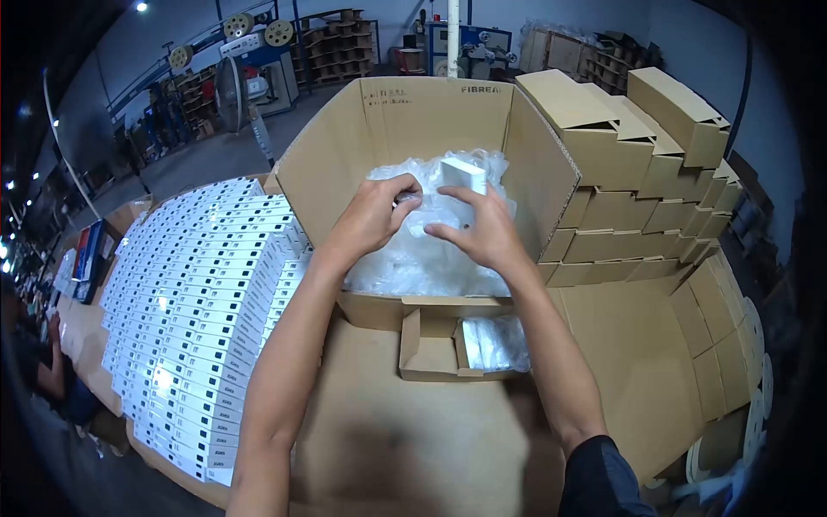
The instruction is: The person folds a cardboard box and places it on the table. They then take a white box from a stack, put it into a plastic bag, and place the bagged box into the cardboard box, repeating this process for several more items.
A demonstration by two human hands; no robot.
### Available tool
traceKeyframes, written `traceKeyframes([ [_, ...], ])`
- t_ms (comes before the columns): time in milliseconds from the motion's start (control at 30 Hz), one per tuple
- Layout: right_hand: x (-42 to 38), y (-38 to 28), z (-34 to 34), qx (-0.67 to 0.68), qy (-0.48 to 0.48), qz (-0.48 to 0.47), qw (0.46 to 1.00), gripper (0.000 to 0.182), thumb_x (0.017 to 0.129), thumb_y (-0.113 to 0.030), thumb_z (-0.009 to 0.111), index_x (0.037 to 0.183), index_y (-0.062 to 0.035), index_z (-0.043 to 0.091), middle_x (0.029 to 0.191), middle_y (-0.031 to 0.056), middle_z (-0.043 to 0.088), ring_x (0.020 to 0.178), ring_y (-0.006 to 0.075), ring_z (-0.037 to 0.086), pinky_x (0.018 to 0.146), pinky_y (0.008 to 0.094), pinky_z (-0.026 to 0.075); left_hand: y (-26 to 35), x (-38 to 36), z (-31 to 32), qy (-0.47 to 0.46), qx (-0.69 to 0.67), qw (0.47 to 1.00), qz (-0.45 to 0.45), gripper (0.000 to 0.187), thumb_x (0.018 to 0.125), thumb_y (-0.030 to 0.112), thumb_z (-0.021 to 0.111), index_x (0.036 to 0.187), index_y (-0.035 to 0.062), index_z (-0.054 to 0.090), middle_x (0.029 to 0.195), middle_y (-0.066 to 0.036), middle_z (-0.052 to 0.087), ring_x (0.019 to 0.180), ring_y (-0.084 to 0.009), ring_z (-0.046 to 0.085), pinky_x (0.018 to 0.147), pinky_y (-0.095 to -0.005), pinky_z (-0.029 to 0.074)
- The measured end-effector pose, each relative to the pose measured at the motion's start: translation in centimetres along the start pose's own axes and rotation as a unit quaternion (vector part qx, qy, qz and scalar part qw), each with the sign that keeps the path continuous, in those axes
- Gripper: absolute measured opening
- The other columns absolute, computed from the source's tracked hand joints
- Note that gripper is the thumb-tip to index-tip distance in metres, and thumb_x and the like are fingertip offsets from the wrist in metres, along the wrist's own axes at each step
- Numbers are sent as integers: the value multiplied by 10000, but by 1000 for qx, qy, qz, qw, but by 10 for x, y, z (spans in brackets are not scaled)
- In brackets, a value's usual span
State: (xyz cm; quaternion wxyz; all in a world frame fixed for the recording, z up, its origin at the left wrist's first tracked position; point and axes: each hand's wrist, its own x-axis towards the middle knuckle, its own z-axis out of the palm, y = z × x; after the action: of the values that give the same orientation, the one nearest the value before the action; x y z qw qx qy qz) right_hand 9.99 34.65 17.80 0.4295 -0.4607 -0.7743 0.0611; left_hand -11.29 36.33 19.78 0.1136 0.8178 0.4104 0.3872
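Observation:
Both hands are over a large open carton filled with a heap of clear plastic bags. My left hand is closed, thumb against curled fingers, with a bit of clear plastic at the fingertips. To its right, my right hand has thumb and forefinger spread apart, facing the left hand. A small white box shows just beyond the right fingers, over the heap. Below the hands, a small open cardboard box holds white boxes wrapped in clear plastic on its right side.
Tall rows of white labelled boxes stand at the left of the cardboard-covered table. Folded brown cartons are stacked at the right, beside a large open cardboard tray. Machinery stands behind. Another person is at far left.

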Motion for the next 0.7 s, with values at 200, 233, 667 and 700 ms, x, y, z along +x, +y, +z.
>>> traceKeyframes([
  [200,16,7,17,51,-19,2,999,272,935,-253,726,1019,2,773,979,262,735,1155,462,629,1190,460,369,6,14,14,205,-28,974,-90,200,1021,178,611,1025,-20,636,816,-178,690,753,-306,696,703,-398,526],
  [233,11,-3,7,51,-49,0,998,292,967,-261,682,981,19,761,855,258,710,1015,430,657,1184,475,367,10,14,14,239,-31,964,-113,207,1027,182,602,1008,-22,632,810,-184,691,754,-316,701,695,-404,525],
  [667,-120,-79,-66,358,-64,94,927,376,1053,-298,628,909,36,724,909,28,545,839,104,503,687,282,429,107,-112,-38,177,-384,903,-77,216,1020,150,680,1143,20,560,801,5,658,636,-10,554,523,-172,396],
  [700,-133,-95,-72,371,-36,102,923,355,1025,-287,678,851,21,714,820,2,508,789,100,430,698,278,370,111,-128,-35,202,-368,905,-72,211,1010,124,689,1140,13,566,840,-2,651,643,0,540,512,-172,383],
])
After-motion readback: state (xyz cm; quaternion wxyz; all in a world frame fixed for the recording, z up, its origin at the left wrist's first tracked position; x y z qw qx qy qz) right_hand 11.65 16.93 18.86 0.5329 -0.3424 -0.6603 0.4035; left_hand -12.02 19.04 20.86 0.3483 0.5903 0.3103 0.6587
